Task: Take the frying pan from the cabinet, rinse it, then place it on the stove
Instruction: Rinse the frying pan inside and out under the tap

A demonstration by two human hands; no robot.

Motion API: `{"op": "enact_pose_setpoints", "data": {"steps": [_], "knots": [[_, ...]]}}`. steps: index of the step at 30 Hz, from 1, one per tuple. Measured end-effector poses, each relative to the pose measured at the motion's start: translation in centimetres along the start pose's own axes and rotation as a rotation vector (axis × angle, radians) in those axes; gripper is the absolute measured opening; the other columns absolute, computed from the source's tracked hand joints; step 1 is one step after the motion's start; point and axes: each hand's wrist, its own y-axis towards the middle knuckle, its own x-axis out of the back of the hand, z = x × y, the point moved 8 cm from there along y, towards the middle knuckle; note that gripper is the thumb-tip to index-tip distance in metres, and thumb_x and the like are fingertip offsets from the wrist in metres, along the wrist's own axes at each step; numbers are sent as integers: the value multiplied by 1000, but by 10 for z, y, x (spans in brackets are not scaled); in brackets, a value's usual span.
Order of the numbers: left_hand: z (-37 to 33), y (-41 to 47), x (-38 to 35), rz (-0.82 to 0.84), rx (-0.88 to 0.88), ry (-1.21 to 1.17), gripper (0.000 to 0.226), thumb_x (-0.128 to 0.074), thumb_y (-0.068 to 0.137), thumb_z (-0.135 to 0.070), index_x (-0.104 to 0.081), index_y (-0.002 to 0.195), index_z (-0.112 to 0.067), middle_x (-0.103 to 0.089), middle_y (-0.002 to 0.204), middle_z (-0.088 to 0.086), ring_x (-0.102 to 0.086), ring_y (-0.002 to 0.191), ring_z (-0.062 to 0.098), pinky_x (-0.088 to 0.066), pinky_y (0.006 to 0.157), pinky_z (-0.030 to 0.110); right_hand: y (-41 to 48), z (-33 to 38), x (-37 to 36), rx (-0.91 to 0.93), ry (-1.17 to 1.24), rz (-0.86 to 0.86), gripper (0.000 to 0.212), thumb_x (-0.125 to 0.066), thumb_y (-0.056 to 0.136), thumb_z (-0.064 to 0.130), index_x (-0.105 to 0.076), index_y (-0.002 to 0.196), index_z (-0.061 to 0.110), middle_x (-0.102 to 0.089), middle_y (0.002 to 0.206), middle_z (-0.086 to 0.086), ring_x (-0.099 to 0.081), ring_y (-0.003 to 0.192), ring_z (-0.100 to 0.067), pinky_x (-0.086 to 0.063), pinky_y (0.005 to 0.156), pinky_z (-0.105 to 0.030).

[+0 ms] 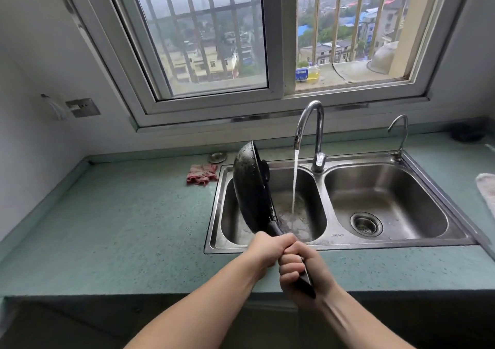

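Pan [250,188]: we held it on edge over the sink [385,185], left hand [267,249] and right hand [301,271] both clenched round its handle [308,281]; tap [318,134] ran alongside.

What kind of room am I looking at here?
Most likely a home kitchen, several floors up. A steel double-basin sink sits in a green countertop, its faucet running; the left hand and right hand grip a black frying pan over it. A barred window overlooks rooftops.

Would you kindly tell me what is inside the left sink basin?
The frying pan, tilted on edge, and the water stream falling beside it onto the basin floor. The pan hides its left part; no drain shows.
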Motion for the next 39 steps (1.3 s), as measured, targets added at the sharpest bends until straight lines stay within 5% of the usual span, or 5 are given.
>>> {"op": "enact_pose_setpoints", "data": {"steps": [14,22,32,37,39], "knots": [[-15,3,25,-52,-75,172,25,-65,71,-38,-61,63,-14,-57,61,-3,-54,59,10,-43,56,21,11,-7,-7,-134,38,31,44,-72,45,-16,-39,42,13,-33,33,6,-39,25,-9,-39,28,-23],[5,5,9,192,-37,-97,20,-68,60,-36,-54,57,-22,-48,57,-1,-45,55,16,-38,66,32,-4,14,3,-67,-689,-324,24,-41,86,4,-45,65,16,-37,44,6,-36,30,-4,-32,31,-15],[22,3,-41,415,107,-364,25,-62,90,-21,-60,67,-11,-53,50,0,-47,36,15,-35,32,16,-19,40,11,115,-1357,-545,30,-48,82,-1,-49,52,4,-47,37,-5,-44,25,-11,-31,32,-13],[15,5,-81,641,201,-469,23,-44,97,-22,-59,86,-8,-62,61,3,-61,48,15,-46,41,21,-28,70,27,119,-1565,-662,5,-51,67,9,-55,64,8,-59,46,-8,-56,36,-19,-44,41,-22],[9,10,-93,662,211,-538,18,-50,91,-19,-64,93,-9,-66,71,3,-65,61,15,-51,54,25,-32,83,32,110,-1626,-688,18,-50,65,12,-55,82,8,-63,59,-9,-60,45,-21,-47,43,-25]]}}
